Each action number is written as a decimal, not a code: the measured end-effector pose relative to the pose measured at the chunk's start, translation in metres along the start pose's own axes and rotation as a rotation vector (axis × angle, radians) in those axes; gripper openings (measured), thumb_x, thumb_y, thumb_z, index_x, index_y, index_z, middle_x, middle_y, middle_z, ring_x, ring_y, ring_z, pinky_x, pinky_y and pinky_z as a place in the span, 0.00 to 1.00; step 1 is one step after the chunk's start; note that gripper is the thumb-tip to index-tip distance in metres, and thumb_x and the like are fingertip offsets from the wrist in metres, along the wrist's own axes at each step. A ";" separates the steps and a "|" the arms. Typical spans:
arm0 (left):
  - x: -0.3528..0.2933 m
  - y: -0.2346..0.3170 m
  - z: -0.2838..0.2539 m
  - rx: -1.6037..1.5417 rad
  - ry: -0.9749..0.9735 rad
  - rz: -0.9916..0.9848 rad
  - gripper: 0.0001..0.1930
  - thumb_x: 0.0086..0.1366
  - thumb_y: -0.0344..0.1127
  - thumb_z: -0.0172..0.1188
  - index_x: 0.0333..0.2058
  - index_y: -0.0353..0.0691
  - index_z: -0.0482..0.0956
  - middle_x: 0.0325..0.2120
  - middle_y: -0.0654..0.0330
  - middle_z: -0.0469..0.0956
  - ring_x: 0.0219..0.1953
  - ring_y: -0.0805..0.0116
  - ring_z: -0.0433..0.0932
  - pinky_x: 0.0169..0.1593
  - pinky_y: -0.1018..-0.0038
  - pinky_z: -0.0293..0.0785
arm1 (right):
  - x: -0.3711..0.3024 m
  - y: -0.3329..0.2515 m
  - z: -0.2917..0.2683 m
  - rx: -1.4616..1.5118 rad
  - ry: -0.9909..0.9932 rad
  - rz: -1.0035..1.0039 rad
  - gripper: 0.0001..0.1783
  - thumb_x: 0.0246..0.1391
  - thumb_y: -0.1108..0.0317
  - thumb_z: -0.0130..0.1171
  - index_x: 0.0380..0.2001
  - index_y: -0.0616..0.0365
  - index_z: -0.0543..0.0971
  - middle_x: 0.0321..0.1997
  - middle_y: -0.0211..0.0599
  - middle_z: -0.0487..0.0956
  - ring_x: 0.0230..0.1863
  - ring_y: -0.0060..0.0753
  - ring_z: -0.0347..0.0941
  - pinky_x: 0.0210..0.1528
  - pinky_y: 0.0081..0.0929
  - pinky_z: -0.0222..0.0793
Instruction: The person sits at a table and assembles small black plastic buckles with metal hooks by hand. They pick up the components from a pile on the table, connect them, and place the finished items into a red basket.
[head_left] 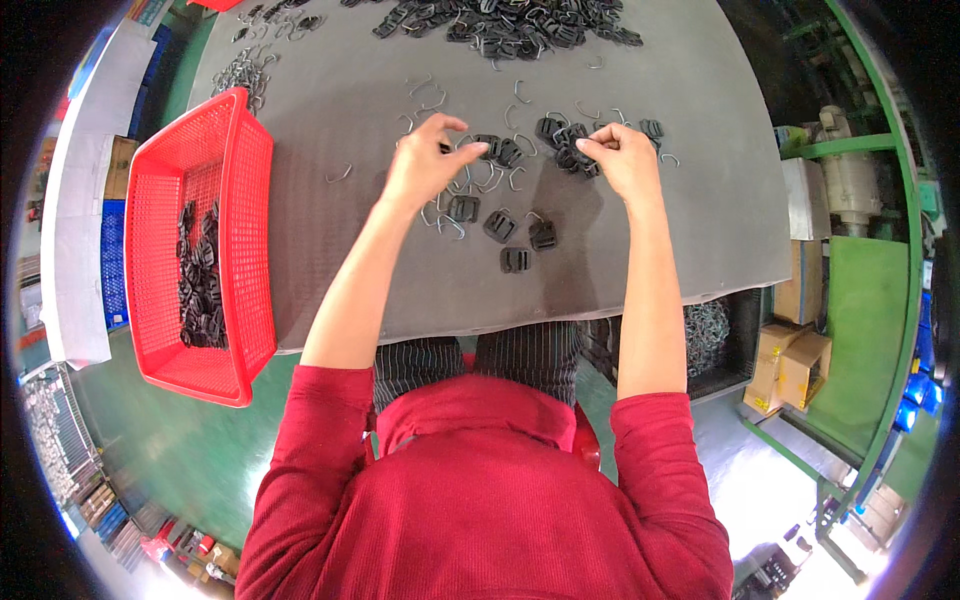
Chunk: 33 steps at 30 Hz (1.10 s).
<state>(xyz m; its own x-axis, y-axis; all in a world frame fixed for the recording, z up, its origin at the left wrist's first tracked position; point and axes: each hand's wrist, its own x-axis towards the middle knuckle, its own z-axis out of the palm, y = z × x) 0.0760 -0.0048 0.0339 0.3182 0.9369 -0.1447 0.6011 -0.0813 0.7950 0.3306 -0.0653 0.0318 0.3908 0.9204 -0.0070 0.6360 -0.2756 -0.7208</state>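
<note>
While the left hand (425,165) curves, thumb and forefinger parted, the right hand (628,162) bunches its fingertips at black slotted buckles (567,155), any grip impossible to confirm.

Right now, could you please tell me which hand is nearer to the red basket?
Left: the left hand is right of the red basket; the right hand is farther right.
</note>
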 end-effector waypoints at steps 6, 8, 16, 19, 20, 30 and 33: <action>0.015 0.014 0.021 0.286 -0.082 0.026 0.19 0.49 0.47 0.67 0.37 0.44 0.78 0.32 0.54 0.80 0.38 0.55 0.78 0.41 0.64 0.72 | -0.015 -0.011 -0.026 0.415 -0.082 0.282 0.10 0.41 0.67 0.68 0.24 0.60 0.79 0.17 0.23 0.71 0.16 0.14 0.59 0.19 0.16 0.52; 0.019 0.004 0.015 0.254 -0.098 0.032 0.18 0.49 0.47 0.67 0.36 0.44 0.78 0.32 0.54 0.80 0.37 0.55 0.78 0.41 0.64 0.72 | -0.016 -0.004 -0.026 0.299 -0.024 0.231 0.09 0.41 0.67 0.68 0.23 0.60 0.79 0.16 0.22 0.71 0.15 0.13 0.58 0.18 0.15 0.51; -0.014 0.002 -0.008 0.183 0.001 -0.006 0.20 0.49 0.46 0.66 0.37 0.41 0.77 0.29 0.53 0.80 0.38 0.56 0.78 0.43 0.63 0.71 | -0.029 0.015 -0.041 1.298 -0.213 0.240 0.14 0.49 0.62 0.63 0.35 0.59 0.75 0.28 0.29 0.74 0.23 0.19 0.66 0.18 0.12 0.53; -0.030 0.004 -0.010 0.260 -0.039 0.035 0.20 0.49 0.45 0.66 0.38 0.41 0.75 0.28 0.53 0.79 0.38 0.56 0.78 0.42 0.62 0.71 | -0.032 0.006 -0.027 1.234 -0.238 0.272 0.14 0.50 0.62 0.60 0.38 0.57 0.74 0.30 0.29 0.73 0.24 0.17 0.66 0.17 0.12 0.53; -0.030 0.003 -0.008 0.282 -0.039 0.058 0.19 0.49 0.44 0.66 0.37 0.40 0.75 0.27 0.53 0.79 0.38 0.56 0.78 0.42 0.62 0.71 | -0.029 0.002 -0.019 1.193 -0.265 0.268 0.14 0.51 0.61 0.60 0.38 0.56 0.75 0.29 0.28 0.73 0.24 0.16 0.66 0.17 0.12 0.53; -0.022 -0.019 -0.018 0.031 -0.193 0.049 0.14 0.47 0.39 0.68 0.28 0.39 0.76 0.23 0.58 0.77 0.29 0.66 0.76 0.34 0.69 0.70 | -0.007 -0.050 0.069 -0.321 -0.235 -0.040 0.25 0.37 0.51 0.70 0.35 0.57 0.78 0.30 0.40 0.80 0.35 0.40 0.77 0.34 0.34 0.71; -0.026 -0.027 -0.026 -0.193 -0.246 0.048 0.12 0.49 0.38 0.67 0.27 0.39 0.76 0.19 0.64 0.73 0.24 0.75 0.71 0.27 0.76 0.65 | -0.008 -0.032 0.048 0.312 -0.480 0.124 0.19 0.43 0.55 0.67 0.33 0.56 0.77 0.24 0.32 0.77 0.27 0.27 0.73 0.23 0.23 0.64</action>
<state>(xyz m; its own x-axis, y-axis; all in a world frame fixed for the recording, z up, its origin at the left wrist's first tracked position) 0.0324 -0.0185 0.0317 0.5243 0.8215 -0.2241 0.4388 -0.0351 0.8979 0.2748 -0.0508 0.0215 0.0586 0.9292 -0.3649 0.3500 -0.3614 -0.8642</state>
